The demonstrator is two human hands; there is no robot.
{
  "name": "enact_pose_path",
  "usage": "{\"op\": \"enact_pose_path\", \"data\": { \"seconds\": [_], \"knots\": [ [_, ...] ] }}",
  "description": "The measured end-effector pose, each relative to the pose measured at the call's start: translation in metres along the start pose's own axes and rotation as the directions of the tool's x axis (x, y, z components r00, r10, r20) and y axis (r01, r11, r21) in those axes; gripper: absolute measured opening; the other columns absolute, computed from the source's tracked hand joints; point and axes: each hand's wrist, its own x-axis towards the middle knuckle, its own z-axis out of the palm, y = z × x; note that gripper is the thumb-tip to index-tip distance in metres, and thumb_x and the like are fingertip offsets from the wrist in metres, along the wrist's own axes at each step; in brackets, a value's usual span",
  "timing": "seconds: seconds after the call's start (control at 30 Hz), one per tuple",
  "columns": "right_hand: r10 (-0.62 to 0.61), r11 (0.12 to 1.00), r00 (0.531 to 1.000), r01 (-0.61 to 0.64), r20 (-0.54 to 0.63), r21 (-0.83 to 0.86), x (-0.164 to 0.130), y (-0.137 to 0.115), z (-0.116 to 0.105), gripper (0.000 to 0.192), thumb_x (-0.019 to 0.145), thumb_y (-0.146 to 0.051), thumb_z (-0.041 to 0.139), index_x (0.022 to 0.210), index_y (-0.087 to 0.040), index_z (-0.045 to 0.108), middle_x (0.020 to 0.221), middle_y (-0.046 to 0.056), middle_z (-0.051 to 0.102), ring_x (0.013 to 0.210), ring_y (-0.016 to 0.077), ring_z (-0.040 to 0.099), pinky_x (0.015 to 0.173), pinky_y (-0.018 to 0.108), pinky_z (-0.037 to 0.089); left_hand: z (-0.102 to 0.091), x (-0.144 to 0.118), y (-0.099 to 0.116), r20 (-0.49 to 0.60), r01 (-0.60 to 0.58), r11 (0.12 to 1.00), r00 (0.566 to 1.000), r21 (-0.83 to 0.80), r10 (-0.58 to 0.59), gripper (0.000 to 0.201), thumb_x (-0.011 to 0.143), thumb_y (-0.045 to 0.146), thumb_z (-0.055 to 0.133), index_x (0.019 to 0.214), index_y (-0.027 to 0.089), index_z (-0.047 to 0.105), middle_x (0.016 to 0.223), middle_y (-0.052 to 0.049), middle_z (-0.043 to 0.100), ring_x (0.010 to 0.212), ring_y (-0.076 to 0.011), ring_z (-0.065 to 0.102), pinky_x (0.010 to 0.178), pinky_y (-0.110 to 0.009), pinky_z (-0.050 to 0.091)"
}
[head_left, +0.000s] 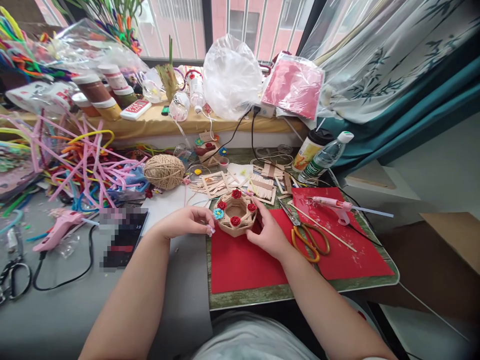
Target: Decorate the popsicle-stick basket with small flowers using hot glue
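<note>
A many-sided box [235, 231] built of wooden craft sticks stands on a red sheet [247, 270]. Red roses [235, 221] and one light-blue flower [218, 214] sit on its rim. My right hand [268, 231] grips the box from the right side, thumb at the front and fingers behind. Just left of the box, my left hand [191, 222] pinches a small pale, whitish-purple piece [210, 229], too small to name surely. The blue flower is close to these fingertips.
Orange-handled scissors [305, 235], a thin stick [326, 227] and a pink glue gun [333, 204] lie to the right. Craft sticks [262, 187] and a twine ball [164, 171] are behind. A second glue gun [60, 227], a phone [127, 237] and pink pipe cleaners [90, 155] lie left. A bottle [326, 155] stands back right.
</note>
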Motion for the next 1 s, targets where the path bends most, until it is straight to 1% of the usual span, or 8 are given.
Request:
{"op": "enact_pose_path", "data": {
  "seconds": [0.13, 0.27, 0.33, 0.4, 0.57, 0.73, 0.9, 1.0],
  "knots": [
    [0.006, 1.000, 0.999, -0.006, -0.033, -0.024, 0.000, 0.005, 0.003, 0.121, 0.074, -0.036, 0.094, 0.170, -0.036, 0.022, 0.175, 0.007, 0.033, 0.161, 0.0307, 0.037, 0.132, 0.054, 0.034, 0.004, 0.001, 0.003, 0.021, 0.017, 0.999, 1.000, -0.029, -0.016, 0.026, 0.085, 0.042, 0.085, 0.093, 0.018, 0.079, 0.093, -0.006, 0.077, 0.087, -0.0173, 0.071, 0.085, -0.029, 0.056],
    [-0.007, 1.000, 0.999, 0.007, -0.039, 0.005, 0.003, 0.013, 0.004, 0.116, 0.076, -0.039, 0.094, 0.169, -0.036, 0.025, 0.174, 0.007, 0.036, 0.160, 0.0313, 0.039, 0.131, 0.055, 0.035, 0.007, -0.001, 0.011, 0.065, -0.021, 0.999, 0.998, -0.026, 0.023, 0.025, 0.086, 0.040, 0.085, 0.093, 0.017, 0.079, 0.093, -0.007, 0.078, 0.087, -0.0179, 0.072, 0.085, -0.029, 0.057],
    [-0.026, 0.999, 0.999, 0.027, -0.043, 0.032, 0.005, 0.017, 0.003, 0.112, 0.078, -0.038, 0.092, 0.169, -0.037, 0.027, 0.174, 0.006, 0.037, 0.160, 0.0312, 0.038, 0.132, 0.055, 0.034, 0.011, -0.003, 0.017, 0.024, -0.068, 0.998, 0.997, -0.004, 0.068, 0.025, 0.087, 0.041, 0.084, 0.094, 0.017, 0.078, 0.095, -0.009, 0.079, 0.089, -0.0198, 0.073, 0.086, -0.032, 0.058],
    [-0.053, 0.998, 0.996, 0.056, -0.072, 0.042, 0.005, 0.020, 0.002, 0.108, 0.079, -0.037, 0.091, 0.168, -0.037, 0.030, 0.174, 0.006, 0.037, 0.160, 0.0314, 0.038, 0.132, 0.055, 0.033, 0.017, -0.004, 0.022, -0.065, -0.127, 0.989, 0.989, 0.073, 0.132, 0.024, 0.088, 0.041, 0.083, 0.094, 0.018, 0.078, 0.098, -0.009, 0.079, 0.092, -0.0209, 0.073, 0.086, -0.033, 0.058],
    [-0.092, 0.994, 0.988, 0.099, -0.123, 0.046, 0.003, 0.021, 0.001, 0.096, 0.082, -0.036, 0.089, 0.164, -0.035, 0.039, 0.169, 0.007, 0.044, 0.157, 0.0310, 0.043, 0.132, 0.053, 0.034, 0.025, -0.004, 0.027, -0.228, -0.245, 0.943, 0.928, 0.223, 0.295, 0.021, 0.086, 0.039, 0.085, 0.091, 0.019, 0.078, 0.088, -0.006, 0.074, 0.075, -0.0148, 0.064, 0.066, -0.027, 0.049],
    [-0.112, 0.994, 0.981, 0.114, -0.156, 0.002, 0.003, 0.019, 0.005, 0.089, 0.083, -0.036, 0.087, 0.160, -0.033, 0.043, 0.162, 0.010, 0.052, 0.152, 0.0315, 0.049, 0.128, 0.052, 0.041, 0.020, 0.000, 0.020, -0.402, -0.321, 0.914, 0.825, 0.248, 0.398, 0.021, 0.086, 0.037, 0.086, 0.086, 0.020, 0.075, 0.087, -0.006, 0.071, 0.081, -0.0173, 0.063, 0.072, -0.030, 0.049],
    [-0.132, 0.984, 0.972, 0.104, -0.194, -0.145, 0.000, 0.011, 0.007, 0.090, 0.079, -0.038, 0.091, 0.157, -0.032, 0.046, 0.153, 0.013, 0.054, 0.141, 0.0340, 0.057, 0.121, 0.053, 0.050, 0.024, 0.003, 0.018, -0.431, -0.345, 0.871, 0.766, 0.349, 0.477, 0.016, 0.089, 0.036, 0.083, 0.087, 0.021, 0.076, 0.084, -0.005, 0.073, 0.076, -0.0165, 0.063, 0.067, -0.029, 0.047],
    [-0.151, 0.976, 0.970, 0.114, -0.193, -0.187, -0.002, 0.006, 0.007, 0.088, 0.077, -0.039, 0.092, 0.154, -0.031, 0.049, 0.144, 0.013, 0.057, 0.131, 0.0335, 0.063, 0.114, 0.052, 0.055, 0.033, 0.004, 0.021, -0.356, -0.359, 0.788, 0.744, 0.500, 0.565, 0.009, 0.092, 0.031, 0.080, 0.091, 0.023, 0.077, 0.079, -0.003, 0.074, 0.070, -0.0148, 0.063, 0.065, -0.028, 0.047]
  ]
}}
